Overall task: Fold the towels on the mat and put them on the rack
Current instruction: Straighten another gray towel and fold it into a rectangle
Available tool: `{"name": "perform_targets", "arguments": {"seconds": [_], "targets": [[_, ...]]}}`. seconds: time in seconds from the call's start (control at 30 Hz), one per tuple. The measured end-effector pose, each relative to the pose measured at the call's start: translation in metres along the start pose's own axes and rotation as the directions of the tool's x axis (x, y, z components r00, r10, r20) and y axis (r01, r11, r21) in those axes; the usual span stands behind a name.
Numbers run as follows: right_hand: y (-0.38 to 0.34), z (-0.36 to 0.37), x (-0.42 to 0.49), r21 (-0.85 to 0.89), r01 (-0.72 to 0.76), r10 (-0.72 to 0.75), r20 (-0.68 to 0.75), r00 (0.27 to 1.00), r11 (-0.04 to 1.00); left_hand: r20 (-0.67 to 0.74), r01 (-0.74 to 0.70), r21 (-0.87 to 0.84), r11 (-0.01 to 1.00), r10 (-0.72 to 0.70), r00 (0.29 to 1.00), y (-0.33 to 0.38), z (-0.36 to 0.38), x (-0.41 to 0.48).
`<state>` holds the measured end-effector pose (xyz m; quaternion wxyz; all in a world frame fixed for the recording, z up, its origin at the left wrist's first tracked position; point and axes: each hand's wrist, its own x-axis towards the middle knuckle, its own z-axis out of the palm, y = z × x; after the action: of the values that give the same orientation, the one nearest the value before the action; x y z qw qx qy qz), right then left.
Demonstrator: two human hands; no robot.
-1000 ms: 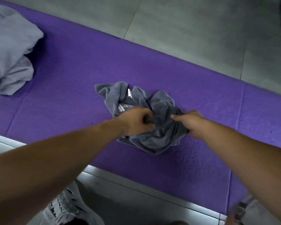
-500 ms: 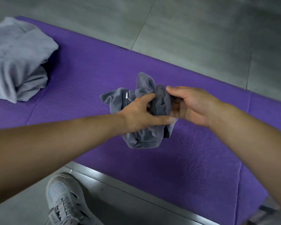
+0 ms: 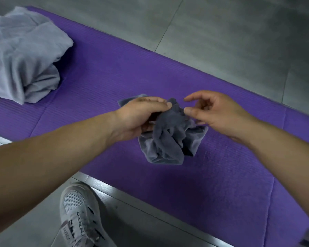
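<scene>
1. Head view: a purple mat (image 3: 114,72) lies slantwise across a grey tiled floor (image 3: 221,32), which shows beyond the mat's far edge and again along its near edge
2. A dark grey towel (image 3: 168,138) hangs in a crumpled bunch over the middle of the mat, nearer the mat's near edge than its far one. Its folds droop downward, and one corner sticks out behind the left hand; whether its lowest fold touches the mat cannot be told
3. The left hand (image 3: 143,118) comes in from the mat's near-left side and grips the top of the dark grey towel, with the thumb pressed on the cloth from above and the fingers curled under the bunch
4. The right hand (image 3: 219,113) is over the mat just to the right of the towel, palm turned toward it. Its fingers are loosely curled and apart, the forefinger is lifted clear of the thumb, and the thumb tip touches the upper edge of the bunch. The towel's right side runs under the heel of this hand
5. A light grey towel (image 3: 21,59) lies in a loose, unfolded heap on the mat's left end, well apart from the dark one
6. A pale sneaker (image 3: 78,216) stands on the floor just off the mat's near edge, below the left forearm
</scene>
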<state>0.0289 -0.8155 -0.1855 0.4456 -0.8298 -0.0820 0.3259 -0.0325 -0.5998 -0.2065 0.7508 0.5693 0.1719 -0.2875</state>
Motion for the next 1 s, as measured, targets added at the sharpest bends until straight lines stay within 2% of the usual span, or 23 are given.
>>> {"name": "perform_targets", "arguments": {"seconds": [0.07, 0.17, 0.3, 0.43, 0.53, 0.63, 0.7, 0.77, 0.87, 1.0], "targets": [[0.001, 0.002, 0.0, -0.035, 0.007, -0.006, 0.004, 1.0, 0.999, 0.028, -0.013, -0.048, 0.999, 0.015, 0.999, 0.001, -0.006, -0.001], [0.001, 0.01, -0.001, 0.045, -0.014, 0.007, 0.168, 0.986, 0.999, 0.062, 0.007, -0.181, 0.984, 0.004, 0.998, 0.003, -0.014, -0.003], [0.001, 0.012, 0.004, 0.087, -0.001, -0.015, 0.189, 0.982, 0.996, 0.241, 0.064, -0.278, 0.958, 0.006, 0.97, 0.007, -0.022, -0.007], [0.002, 0.017, 0.006, 0.172, 0.025, -0.041, 0.095, 0.995, 0.985, 0.284, 0.101, -0.22, 0.97, -0.035, 0.958, 0.011, -0.029, -0.009], [0.0, 0.021, 0.005, 0.18, 0.098, -0.101, 0.011, 0.995, 0.979, 0.341, 0.102, -0.053, 0.993, -0.078, 0.937, 0.017, -0.027, -0.008], [-0.006, 0.019, 0.003, 0.156, 0.166, -0.159, -0.054, 0.986, 0.974, 0.219, 0.028, 0.094, 0.995, -0.048, 0.975, 0.024, -0.017, -0.006], [-0.008, 0.016, 0.001, 0.14, 0.179, -0.174, -0.051, 0.984, 0.974, 0.169, 0.011, 0.087, 0.996, -0.026, 0.985, 0.027, -0.017, -0.005], [-0.009, 0.01, 0.001, 0.056, 0.174, -0.172, -0.049, 0.984, 0.983, 0.119, -0.009, 0.065, 0.998, 0.002, 0.993, 0.032, -0.019, -0.006], [-0.015, -0.002, 0.0, -0.073, 0.182, -0.187, -0.076, 0.979, 0.981, 0.018, -0.058, 0.127, 0.99, 0.056, 0.998, 0.037, -0.019, -0.004], [-0.019, -0.015, -0.006, -0.12, 0.088, -0.084, 0.037, 0.996, 0.989, -0.113, -0.132, 0.132, 0.982, 0.147, 0.983, 0.043, -0.021, 0.003]]}}
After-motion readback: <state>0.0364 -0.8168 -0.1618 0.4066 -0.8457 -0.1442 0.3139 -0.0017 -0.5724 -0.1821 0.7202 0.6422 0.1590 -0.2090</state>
